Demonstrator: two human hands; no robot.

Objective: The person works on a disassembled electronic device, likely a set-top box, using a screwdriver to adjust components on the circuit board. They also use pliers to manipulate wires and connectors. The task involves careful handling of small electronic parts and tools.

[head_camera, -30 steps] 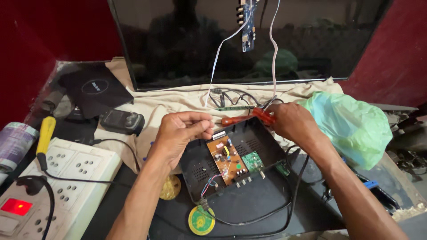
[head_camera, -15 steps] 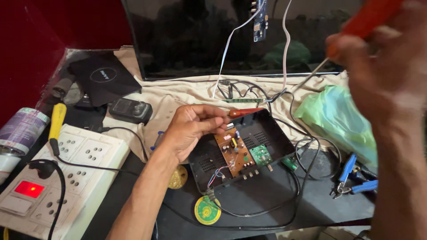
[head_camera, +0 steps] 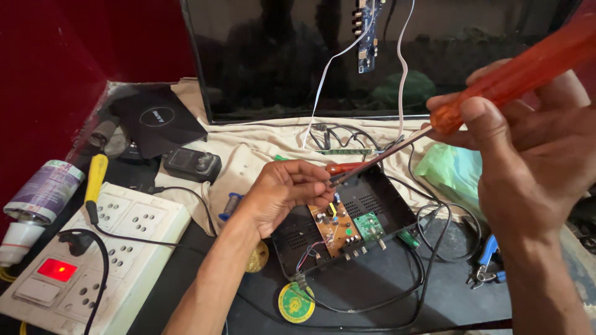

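On my feed I see two bare hands and forearms, nothing worn on either. My left hand [head_camera: 282, 192] has no ring, watch or glove; its forearm is bare down to the frame's lower edge, with no sleeve in view. My right hand [head_camera: 528, 161] sits large and close to the lens, also without ring, band or glove. Short, trimmed nails show on its thumb.

The left hand [head_camera: 282, 192] reaches forward, fingers [head_camera: 310, 183] curled in a pinch; the right hand [head_camera: 528, 167] is raised close, fingers wrapped tight.
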